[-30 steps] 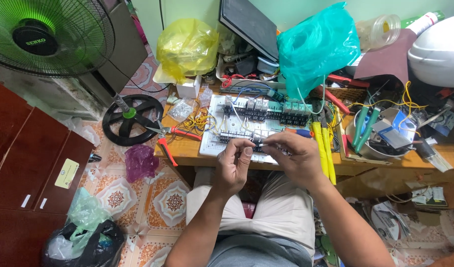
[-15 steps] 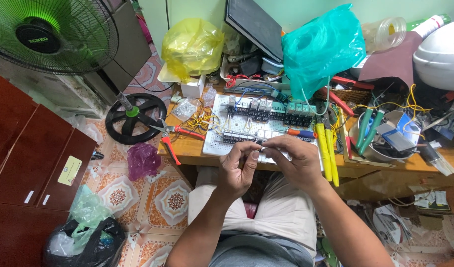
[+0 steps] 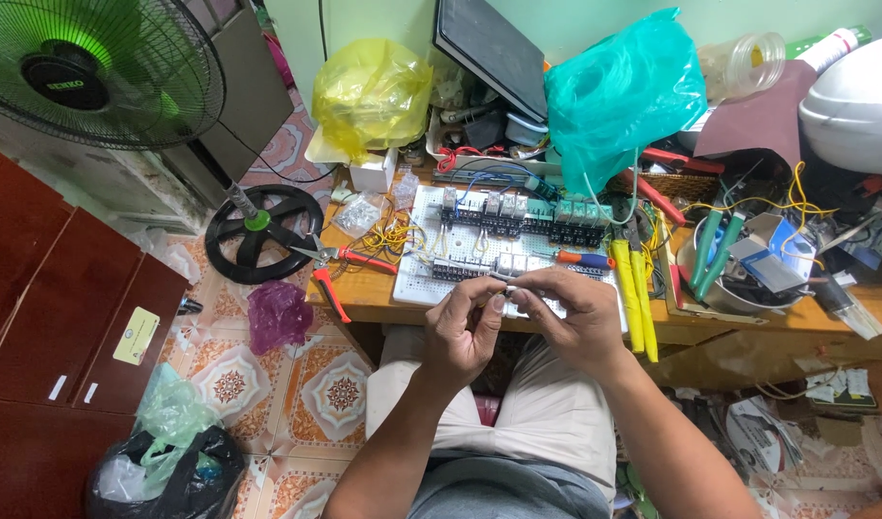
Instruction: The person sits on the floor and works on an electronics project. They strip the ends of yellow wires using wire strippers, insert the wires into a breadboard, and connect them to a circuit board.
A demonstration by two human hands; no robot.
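Note:
My left hand [image 3: 463, 324] and my right hand [image 3: 571, 317] meet fingertip to fingertip over the front edge of a wooden table [image 3: 364, 298]. Between them they pinch a small white part [image 3: 507, 291] with a thin wire; its exact shape is too small to tell. Just behind the hands lies a white perforated board [image 3: 417, 279] carrying rows of relays and terminal blocks [image 3: 518, 216] with thin wires.
Red-handled pliers [image 3: 333, 267] lie left of the board, an orange-handled screwdriver [image 3: 583, 259] and yellow tools [image 3: 633, 293] to its right. Yellow [image 3: 369, 91] and teal [image 3: 619, 96] plastic bags stand behind. A green standing fan [image 3: 95, 72] and a dark cabinet [image 3: 47, 327] are at left.
Both hands stay together at the table edge, shifted slightly; the fingers keep working the small part. Nothing else has moved.

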